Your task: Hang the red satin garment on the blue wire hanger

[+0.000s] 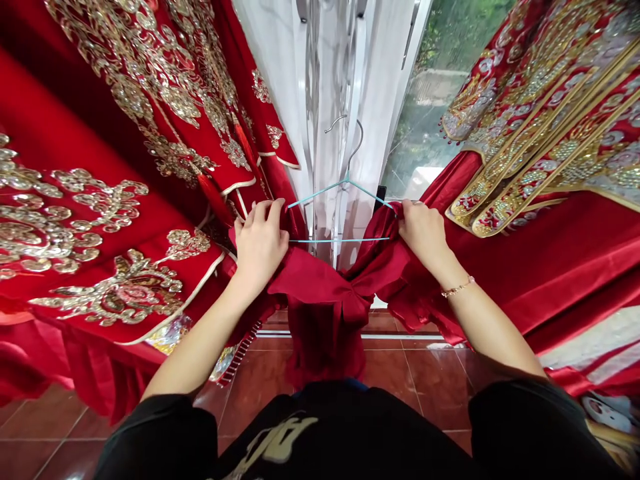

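Observation:
A dark red satin dress [325, 287] hangs in front of me on a thin light-blue wire hanger [340, 240] with a bare metal hook. My left hand [261, 240] is closed over the dress's left shoulder and that end of the hanger. At the opposite shoulder, my right hand [424, 233] pinches the cloth and the hanger's other end. Both ends of the hanger are hidden by the hands and fabric. The hook stands up at the top, apart from both hands. Gathered cloth falls from the neckline toward the floor.
Red garments with gold sequin embroidery [120, 200] crowd the left side. More embroidered red garments [540, 153] hang at the right. White curtain and metal poles [327, 80] stand ahead, beside a window [425, 87]. Below lies a reddish tiled floor [400, 377].

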`<state>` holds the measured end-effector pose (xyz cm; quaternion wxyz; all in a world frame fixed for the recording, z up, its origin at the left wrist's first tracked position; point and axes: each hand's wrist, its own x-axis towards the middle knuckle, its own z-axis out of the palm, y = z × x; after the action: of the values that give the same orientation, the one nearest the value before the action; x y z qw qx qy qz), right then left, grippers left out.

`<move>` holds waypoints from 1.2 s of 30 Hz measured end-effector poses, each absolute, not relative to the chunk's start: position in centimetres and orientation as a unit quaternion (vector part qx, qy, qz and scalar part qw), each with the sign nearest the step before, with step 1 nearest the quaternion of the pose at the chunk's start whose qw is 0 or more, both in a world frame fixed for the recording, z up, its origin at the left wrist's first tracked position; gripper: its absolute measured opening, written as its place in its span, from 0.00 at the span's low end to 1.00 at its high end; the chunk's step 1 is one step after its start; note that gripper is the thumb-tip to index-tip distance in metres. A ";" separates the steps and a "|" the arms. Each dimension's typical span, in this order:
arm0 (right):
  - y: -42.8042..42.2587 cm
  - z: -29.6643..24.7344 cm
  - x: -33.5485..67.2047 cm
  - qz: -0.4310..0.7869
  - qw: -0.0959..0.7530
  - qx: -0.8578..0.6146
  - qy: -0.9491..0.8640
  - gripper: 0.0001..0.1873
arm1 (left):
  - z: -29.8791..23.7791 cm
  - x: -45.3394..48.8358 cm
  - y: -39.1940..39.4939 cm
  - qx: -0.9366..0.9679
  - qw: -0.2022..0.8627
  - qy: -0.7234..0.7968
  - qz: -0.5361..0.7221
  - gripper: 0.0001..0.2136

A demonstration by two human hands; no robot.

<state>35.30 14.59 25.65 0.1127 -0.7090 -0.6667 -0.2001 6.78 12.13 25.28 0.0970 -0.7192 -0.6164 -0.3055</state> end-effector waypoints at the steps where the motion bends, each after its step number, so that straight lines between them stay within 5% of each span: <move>1: 14.7 25.7 35.5 -0.201 0.113 -0.709 -0.666 0.18 | 25.4 6.8 12.2 -0.712 0.107 -0.629 -0.293 0.26; 7: 14.5 25.9 37.1 -0.152 0.144 -0.710 -0.672 0.15 | 27.0 5.1 13.0 -0.750 0.076 -0.618 -0.223 0.23; 15: 14.2 22.5 35.6 -0.109 0.252 -0.681 -0.679 0.28 | 25.0 5.7 13.1 -0.763 0.045 -0.586 -0.270 0.25; 19: 14.5 21.8 35.0 -0.125 0.269 -0.690 -0.660 0.26 | 24.4 6.8 12.7 -0.743 0.082 -0.600 -0.284 0.26; 31: 13.6 25.5 36.7 -0.170 0.141 -0.712 -0.666 0.16 | 26.0 4.4 13.0 -0.807 0.019 -0.548 -0.217 0.29; 36: 15.2 27.2 40.2 -0.094 0.206 -0.659 -0.717 0.10 | 26.3 2.8 14.4 -0.837 -0.019 -0.497 -0.230 0.30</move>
<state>40.24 15.23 27.22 0.2056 -0.6594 -0.7170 -0.0944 2.78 14.38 26.28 -0.0189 -0.8368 -0.4966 -0.2299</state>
